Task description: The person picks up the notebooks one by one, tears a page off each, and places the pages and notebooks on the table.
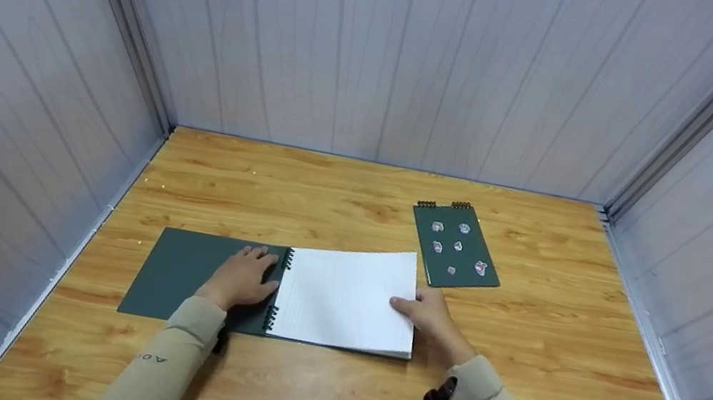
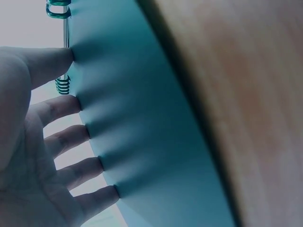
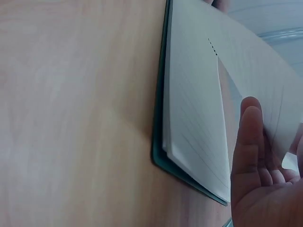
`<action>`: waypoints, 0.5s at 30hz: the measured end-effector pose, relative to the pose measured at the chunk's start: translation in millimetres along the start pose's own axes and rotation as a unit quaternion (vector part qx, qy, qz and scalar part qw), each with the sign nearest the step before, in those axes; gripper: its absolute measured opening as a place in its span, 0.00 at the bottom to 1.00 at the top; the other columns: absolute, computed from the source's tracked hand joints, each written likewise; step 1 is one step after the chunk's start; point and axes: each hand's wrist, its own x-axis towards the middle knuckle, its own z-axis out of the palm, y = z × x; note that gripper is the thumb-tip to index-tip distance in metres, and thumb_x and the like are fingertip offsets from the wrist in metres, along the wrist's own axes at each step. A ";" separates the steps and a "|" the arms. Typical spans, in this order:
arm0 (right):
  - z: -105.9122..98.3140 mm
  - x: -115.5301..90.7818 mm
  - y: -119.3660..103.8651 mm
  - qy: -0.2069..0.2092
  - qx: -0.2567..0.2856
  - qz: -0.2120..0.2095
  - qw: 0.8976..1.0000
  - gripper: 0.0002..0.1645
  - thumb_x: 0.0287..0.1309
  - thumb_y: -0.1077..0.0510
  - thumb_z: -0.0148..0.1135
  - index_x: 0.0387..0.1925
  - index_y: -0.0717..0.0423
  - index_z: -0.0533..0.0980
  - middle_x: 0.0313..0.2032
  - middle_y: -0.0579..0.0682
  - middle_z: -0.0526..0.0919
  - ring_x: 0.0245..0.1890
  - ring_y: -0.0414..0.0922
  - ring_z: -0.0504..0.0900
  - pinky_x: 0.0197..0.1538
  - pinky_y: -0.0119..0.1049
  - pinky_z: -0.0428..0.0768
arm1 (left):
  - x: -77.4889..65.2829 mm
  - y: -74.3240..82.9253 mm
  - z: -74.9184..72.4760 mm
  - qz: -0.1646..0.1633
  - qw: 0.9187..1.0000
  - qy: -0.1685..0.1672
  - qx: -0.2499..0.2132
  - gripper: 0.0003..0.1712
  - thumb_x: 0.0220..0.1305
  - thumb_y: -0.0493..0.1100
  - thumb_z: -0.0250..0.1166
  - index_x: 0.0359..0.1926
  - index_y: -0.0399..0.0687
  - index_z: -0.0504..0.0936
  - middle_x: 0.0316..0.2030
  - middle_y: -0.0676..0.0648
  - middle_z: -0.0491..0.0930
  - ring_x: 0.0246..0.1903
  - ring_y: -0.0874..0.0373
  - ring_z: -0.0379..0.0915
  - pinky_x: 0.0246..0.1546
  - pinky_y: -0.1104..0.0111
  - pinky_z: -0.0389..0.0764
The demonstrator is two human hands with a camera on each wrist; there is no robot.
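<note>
A spiral-bound notebook lies open, its dark green cover point(image 1: 171, 270) folded out to the left and white lined pages point(image 1: 340, 299) on the right. My left hand point(image 1: 242, 277) rests on that cover beside the coil binding point(image 1: 270, 317), fingers spread; in the left wrist view the fingertips point(image 2: 97, 163) press on the green surface. My right hand point(image 1: 434, 318) pinches the right edge of the top page between thumb and fingers. Seen from the right wrist, that page point(image 3: 270, 61) is lifted and bowed away from the stack of pages point(image 3: 194, 118) below it.
A smaller dark green notepad point(image 1: 457, 246) with several stickers and a coil along its top lies behind my right hand, close to the raised page corner. Pale panel walls point(image 1: 367, 50) enclose the wooden table point(image 1: 309, 395) at the back and both sides.
</note>
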 end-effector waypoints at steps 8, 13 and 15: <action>2.7 -4.3 14.0 -0.020 -0.084 -0.030 0.996 0.07 0.71 0.62 0.71 0.42 0.64 0.85 0.32 0.52 0.88 0.29 0.42 0.84 0.31 0.30 0.80 | 0.0 -1.9 0.1 0.002 1.000 -0.002 -0.010 0.33 0.79 0.49 0.63 0.77 0.38 0.73 0.79 0.29 0.65 0.81 0.26 0.55 0.79 0.32 0.60; 2.3 -8.4 17.0 -0.057 -0.104 -0.038 0.992 0.07 0.69 0.62 0.72 0.43 0.63 0.83 0.29 0.53 0.87 0.23 0.42 0.83 0.25 0.30 0.79 | -0.4 -0.9 -0.6 -0.004 1.000 -0.006 -0.012 0.34 0.79 0.49 0.63 0.78 0.38 0.72 0.80 0.29 0.64 0.81 0.26 0.54 0.80 0.32 0.58; 1.8 -10.3 17.2 -0.068 -0.107 -0.036 0.991 0.07 0.69 0.62 0.72 0.43 0.63 0.83 0.28 0.54 0.87 0.21 0.42 0.82 0.23 0.31 0.79 | -0.4 -0.7 -0.9 -0.006 1.000 -0.010 -0.015 0.34 0.80 0.49 0.62 0.79 0.38 0.72 0.80 0.30 0.64 0.82 0.26 0.53 0.80 0.32 0.58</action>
